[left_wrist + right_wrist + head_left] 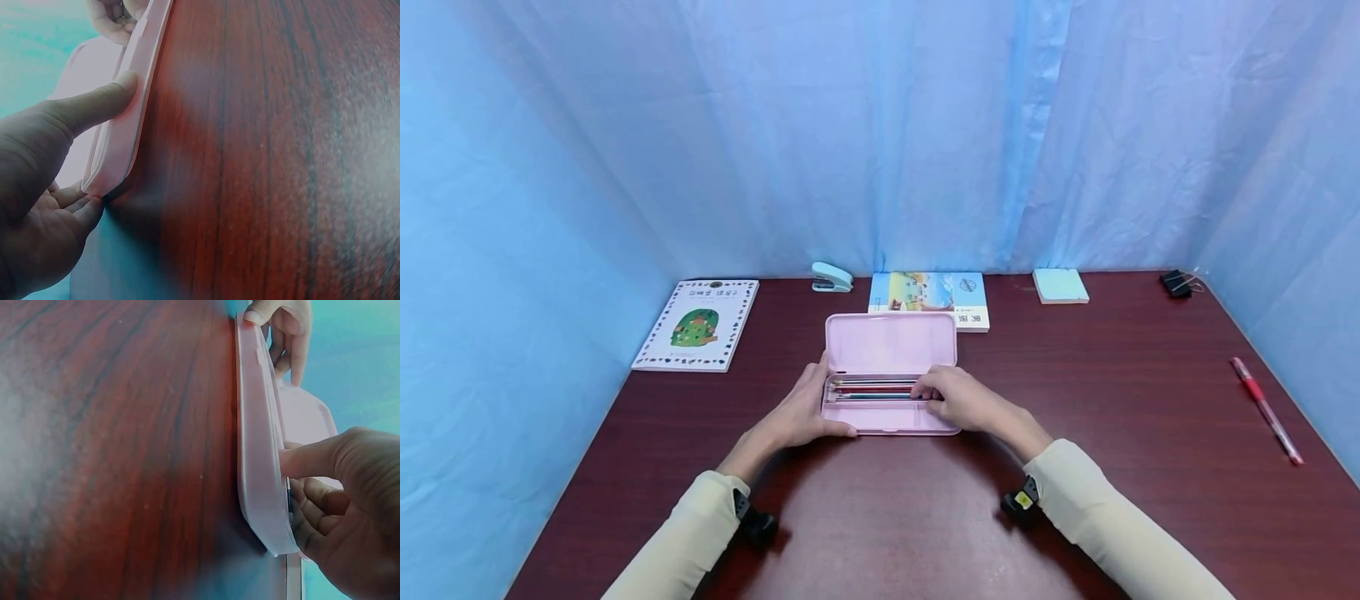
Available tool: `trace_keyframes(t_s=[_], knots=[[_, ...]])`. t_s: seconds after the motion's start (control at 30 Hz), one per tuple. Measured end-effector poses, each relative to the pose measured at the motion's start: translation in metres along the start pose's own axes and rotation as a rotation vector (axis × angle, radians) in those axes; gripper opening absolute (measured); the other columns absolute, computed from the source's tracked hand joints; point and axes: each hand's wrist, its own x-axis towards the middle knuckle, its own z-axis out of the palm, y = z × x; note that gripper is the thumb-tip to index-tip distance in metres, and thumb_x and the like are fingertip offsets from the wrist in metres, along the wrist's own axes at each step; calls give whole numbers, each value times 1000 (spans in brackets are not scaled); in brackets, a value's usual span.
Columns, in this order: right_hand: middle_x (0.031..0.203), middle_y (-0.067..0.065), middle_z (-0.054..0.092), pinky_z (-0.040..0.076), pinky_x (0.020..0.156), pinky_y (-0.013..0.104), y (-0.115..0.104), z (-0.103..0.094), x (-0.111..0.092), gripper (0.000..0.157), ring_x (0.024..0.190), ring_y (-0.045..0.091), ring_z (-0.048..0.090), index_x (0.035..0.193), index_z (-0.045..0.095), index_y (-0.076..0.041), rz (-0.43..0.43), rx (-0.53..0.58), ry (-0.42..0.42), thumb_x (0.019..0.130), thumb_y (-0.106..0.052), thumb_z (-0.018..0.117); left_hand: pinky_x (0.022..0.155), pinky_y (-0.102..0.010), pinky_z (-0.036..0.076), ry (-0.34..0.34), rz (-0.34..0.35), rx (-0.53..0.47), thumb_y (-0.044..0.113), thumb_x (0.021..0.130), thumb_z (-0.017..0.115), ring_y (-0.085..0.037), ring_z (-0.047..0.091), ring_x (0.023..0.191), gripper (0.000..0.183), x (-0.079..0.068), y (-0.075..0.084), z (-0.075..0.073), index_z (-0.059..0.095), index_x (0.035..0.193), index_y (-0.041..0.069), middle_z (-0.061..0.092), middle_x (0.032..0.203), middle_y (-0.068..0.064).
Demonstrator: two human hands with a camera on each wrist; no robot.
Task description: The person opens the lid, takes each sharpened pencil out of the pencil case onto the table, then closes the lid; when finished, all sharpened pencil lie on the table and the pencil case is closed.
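A pink pencil case [891,421] lies on the table with its lid [891,343] raised toward the back. Several pencils [876,390] lie lengthwise in its rear compartment. My left hand [801,408] grips the left end of the case. In the left wrist view its thumb [103,103] presses the front wall, while the other fingers lie round the end. My right hand [964,398] reaches into the right end of the case, fingers curled at the pencils' right ends. In the right wrist view the right thumb [309,459] crosses the front rim; the fingertips are partly hidden.
Behind the case lies a picture-covered book [925,292], partly hidden by the lid. A white book [696,325] and a mint stapler [832,277] sit to the left. Rightward are a light-blue notepad [1060,285], a black binder clip [1177,283] and a red pen [1266,408].
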Motion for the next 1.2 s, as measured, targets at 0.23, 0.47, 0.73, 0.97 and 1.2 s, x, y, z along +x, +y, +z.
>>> trace_keyframes(t_s=[0.23,0.47,0.73,0.97,1.2], knots=[[84,-2,62,46,75,31,0,4,-4,15,80,11,56,91,68,-10,-14,10,86,80,0,65,100,-37,31,-1,-6,1,44,60,84,-22,38,115,127,0,0,0,1,148,3,38,125,-11],[85,-4,65,47,70,27,13,-7,-16,12,77,8,57,92,70,-13,34,193,138,83,-6,67,100,-37,32,-18,-27,5,47,60,83,-21,37,117,128,0,0,2,-1,148,5,35,131,-13],[88,-13,66,45,77,31,62,-51,-64,11,84,8,58,92,71,-23,174,159,152,84,-17,68,100,-37,32,-22,-15,-1,46,60,83,-21,36,116,128,-2,1,3,-1,148,5,35,130,-13],[91,-9,67,42,74,24,113,-80,-117,11,84,8,57,95,71,-23,299,99,164,86,-23,66,100,-37,32,-24,-25,15,46,61,82,-21,37,116,127,-1,2,2,-1,148,4,35,130,-12],[90,-2,65,42,68,27,140,-86,-145,11,78,14,53,95,71,-22,435,49,178,86,-24,65,99,-37,32,-36,-56,11,47,61,83,-22,38,115,128,0,4,-1,-1,148,6,34,131,-12]])
